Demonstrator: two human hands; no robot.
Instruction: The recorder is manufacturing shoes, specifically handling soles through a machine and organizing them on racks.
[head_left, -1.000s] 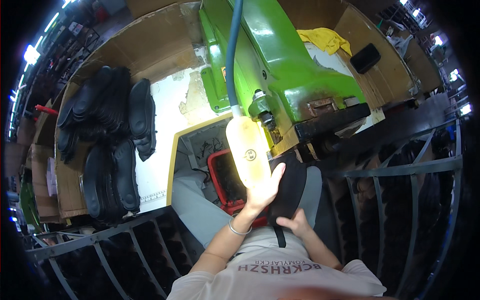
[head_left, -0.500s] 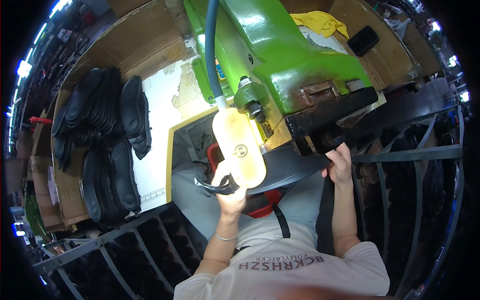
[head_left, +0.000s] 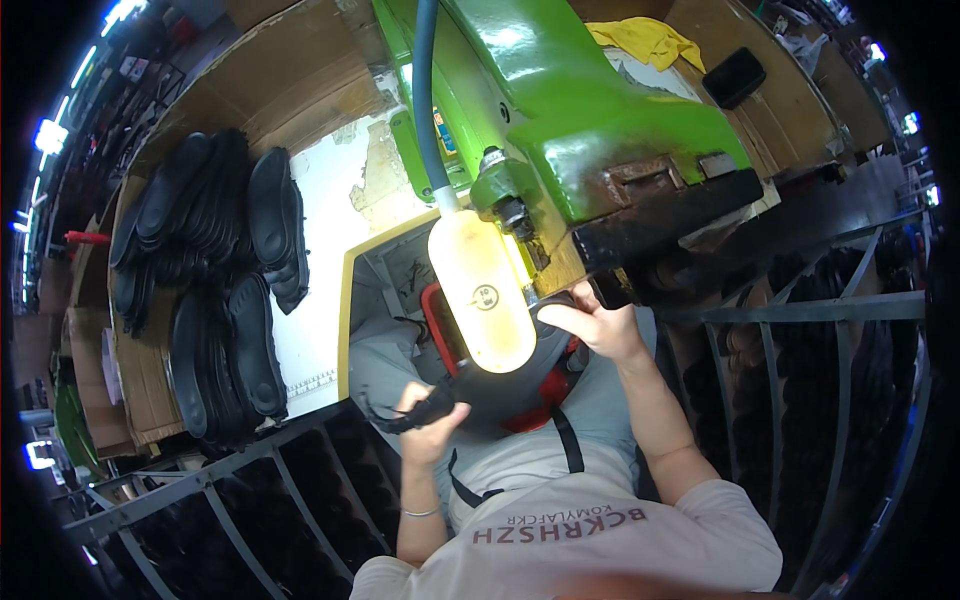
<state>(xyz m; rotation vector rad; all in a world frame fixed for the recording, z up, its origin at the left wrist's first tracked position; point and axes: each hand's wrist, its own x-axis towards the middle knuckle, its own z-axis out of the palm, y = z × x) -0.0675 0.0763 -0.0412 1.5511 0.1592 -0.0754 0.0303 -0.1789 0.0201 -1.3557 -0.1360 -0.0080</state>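
My left hand is closed round a crumpled black strip, low and left of the glowing yellow lamp. Loose ends of the strip stick out past the fingers. Under the head of the green machine, my right hand pinches the edge of a dark, flat piece between thumb and fingers. Most of that piece is hidden by the lamp and the machine head, so its kind does not show. A blue-grey hose runs down to the lamp.
Black shoe soles lie stacked at the left beside a cardboard box wall. A yellow cloth and a black block are at the back right. Metal racks holding dark items flank me on both sides.
My left hand has moved down and left, away from the lamp, with the black strip. My right hand has moved left under the machine head. The broad dark sheet between them no longer shows.
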